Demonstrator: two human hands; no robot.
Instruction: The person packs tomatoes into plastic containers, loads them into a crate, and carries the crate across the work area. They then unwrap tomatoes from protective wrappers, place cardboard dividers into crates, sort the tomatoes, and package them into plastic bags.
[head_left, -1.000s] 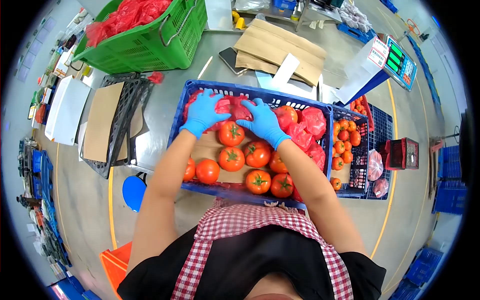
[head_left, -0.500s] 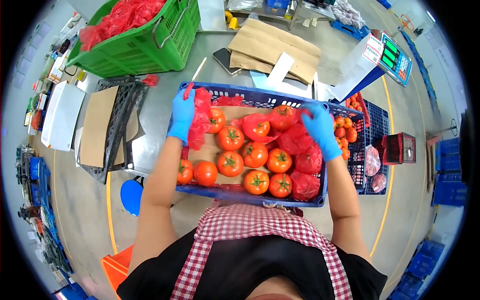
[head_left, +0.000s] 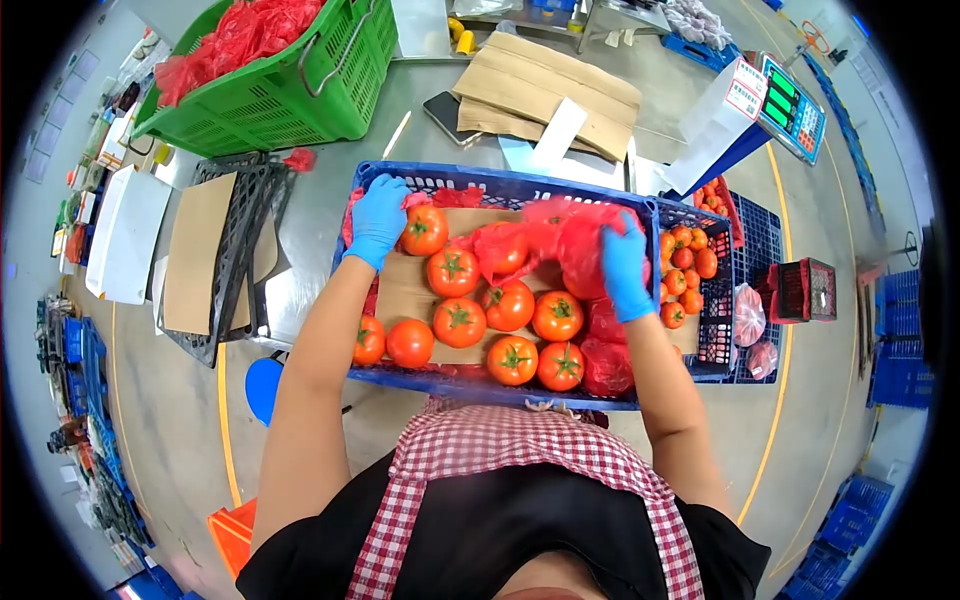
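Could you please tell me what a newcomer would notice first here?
The eye would probably fall first on the round red tomatoes, spread over brown cardboard in the blue plastic crate at the centre. The blue-gloved left hand at the crate's far left corner and right hand at crumpled red plastic film on the right might come next. Upper left, a green plastic basket heaped with red film stands out.

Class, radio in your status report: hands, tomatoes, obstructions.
Left hand at far-left corner of blue crate. Right hand at red film. Tomatoes inside; film partly blocks one.
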